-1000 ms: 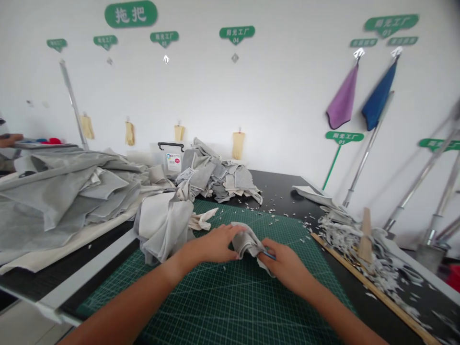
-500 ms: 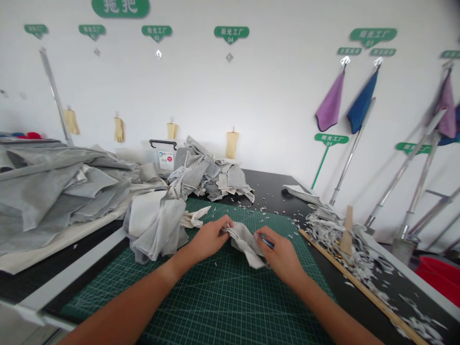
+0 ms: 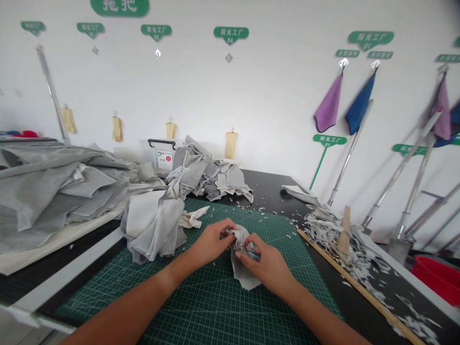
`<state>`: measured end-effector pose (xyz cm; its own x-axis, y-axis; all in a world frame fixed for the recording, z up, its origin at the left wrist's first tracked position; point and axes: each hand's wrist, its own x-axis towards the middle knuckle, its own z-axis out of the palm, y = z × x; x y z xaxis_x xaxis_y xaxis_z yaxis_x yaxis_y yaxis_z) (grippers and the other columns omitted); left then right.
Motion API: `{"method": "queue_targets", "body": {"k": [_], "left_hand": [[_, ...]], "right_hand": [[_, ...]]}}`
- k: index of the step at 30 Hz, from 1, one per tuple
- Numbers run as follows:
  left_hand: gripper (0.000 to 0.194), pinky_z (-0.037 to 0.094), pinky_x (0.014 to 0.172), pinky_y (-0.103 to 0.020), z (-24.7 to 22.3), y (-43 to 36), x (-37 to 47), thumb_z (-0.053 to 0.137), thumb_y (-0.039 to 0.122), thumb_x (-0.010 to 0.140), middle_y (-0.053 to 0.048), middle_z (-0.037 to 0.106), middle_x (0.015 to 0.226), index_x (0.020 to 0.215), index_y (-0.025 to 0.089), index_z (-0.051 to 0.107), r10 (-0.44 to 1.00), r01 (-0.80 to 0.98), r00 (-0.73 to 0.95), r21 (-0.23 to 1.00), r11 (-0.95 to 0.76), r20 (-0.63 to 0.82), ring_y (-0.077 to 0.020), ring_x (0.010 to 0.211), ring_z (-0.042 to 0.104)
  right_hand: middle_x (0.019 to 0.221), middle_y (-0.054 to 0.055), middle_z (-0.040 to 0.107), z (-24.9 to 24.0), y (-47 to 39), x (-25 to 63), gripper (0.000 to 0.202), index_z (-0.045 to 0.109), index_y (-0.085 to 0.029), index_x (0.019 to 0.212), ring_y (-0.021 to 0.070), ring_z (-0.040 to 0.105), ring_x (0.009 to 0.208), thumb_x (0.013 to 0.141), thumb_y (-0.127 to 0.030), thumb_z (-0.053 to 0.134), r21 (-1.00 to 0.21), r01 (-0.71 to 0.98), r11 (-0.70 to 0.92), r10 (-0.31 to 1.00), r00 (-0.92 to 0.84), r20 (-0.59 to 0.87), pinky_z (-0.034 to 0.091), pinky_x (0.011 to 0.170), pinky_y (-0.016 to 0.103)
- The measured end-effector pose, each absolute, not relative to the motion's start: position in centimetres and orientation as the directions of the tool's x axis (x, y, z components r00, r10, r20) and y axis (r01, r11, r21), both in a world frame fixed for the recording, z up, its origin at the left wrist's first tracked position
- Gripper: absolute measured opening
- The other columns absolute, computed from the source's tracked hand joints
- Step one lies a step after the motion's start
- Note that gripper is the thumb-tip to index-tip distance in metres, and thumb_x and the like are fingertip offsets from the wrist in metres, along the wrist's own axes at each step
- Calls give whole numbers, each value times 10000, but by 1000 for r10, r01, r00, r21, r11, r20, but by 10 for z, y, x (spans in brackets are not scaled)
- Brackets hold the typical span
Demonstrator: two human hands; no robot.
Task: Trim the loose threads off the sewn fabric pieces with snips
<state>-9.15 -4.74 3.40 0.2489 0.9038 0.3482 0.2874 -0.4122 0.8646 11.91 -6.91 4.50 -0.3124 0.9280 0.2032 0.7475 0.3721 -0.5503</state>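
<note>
A piece of grey cloth (image 3: 246, 278) is bunched up over the green cutting mat (image 3: 201, 306). My left hand (image 3: 215, 239) pinches its folded upper edge between thumb and fingers. Closed around a small blue-handled tool (image 3: 254, 254), my right hand (image 3: 271, 268) brings the tool's tip against the fold, close to the left fingertips. The exact kind of tool cannot be made out, since fingers cover part of it. The cloth's lower part hangs down toward the mat, pale side partly showing.
Left of my hands lies a crumpled grey cloth (image 3: 154, 225), with a large cloth stack (image 3: 53, 187) beyond. Another cloth heap (image 3: 212, 172) sits at the back by a clear bin (image 3: 163, 158). On the right are a wooden strip (image 3: 352, 282), white scraps (image 3: 323, 235) and a red bucket (image 3: 438, 275).
My right hand has moved slightly left and down, bringing the blue tool to the fold by my left hand. The cloth has turned and now hangs lower.
</note>
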Motion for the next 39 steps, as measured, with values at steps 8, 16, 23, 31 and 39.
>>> {"method": "queue_targets", "body": {"k": [8,16,23,31,39], "left_hand": [[298,565,728,-264,43,-51,-91,545,384,932,-55,717,977,1042,182,734,875,194,350,888,-416,333,-173,845,669],[280,568,682,-269,38,-47,-91,529,341,921,-50,721,895,1045,177,719,908,234,251,889,-395,337,-163,744,666],[253,523,656,-259,32,-40,-99,475,255,903,-24,703,835,1015,209,698,920,354,104,851,-389,378,-158,716,647],[273,494,744,-263,36,-42,-102,459,109,828,-13,697,904,941,207,687,861,445,68,757,-479,505,-154,805,631],[311,492,870,-289,40,-41,-103,423,45,820,-19,695,982,936,203,665,804,479,75,686,-547,589,-165,953,632]], "right_hand": [[733,-43,680,40,-59,125,232,624,-281,964,163,629,665,941,-485,514,-599,691,403,915,-302,268,393,627,236],[817,-35,699,34,-57,124,260,644,-268,907,166,641,753,948,-484,506,-609,670,425,905,-321,278,405,673,243],[665,-37,609,34,-56,125,346,625,-259,914,160,572,621,943,-569,475,-549,751,368,930,-298,216,334,585,243],[856,-20,716,31,-58,122,285,614,-303,1016,180,647,749,871,-548,617,-510,791,338,940,-305,151,345,638,234],[835,-30,716,33,-52,127,142,658,-285,911,166,637,751,911,-380,552,-430,809,400,916,-351,191,341,639,231]]}}
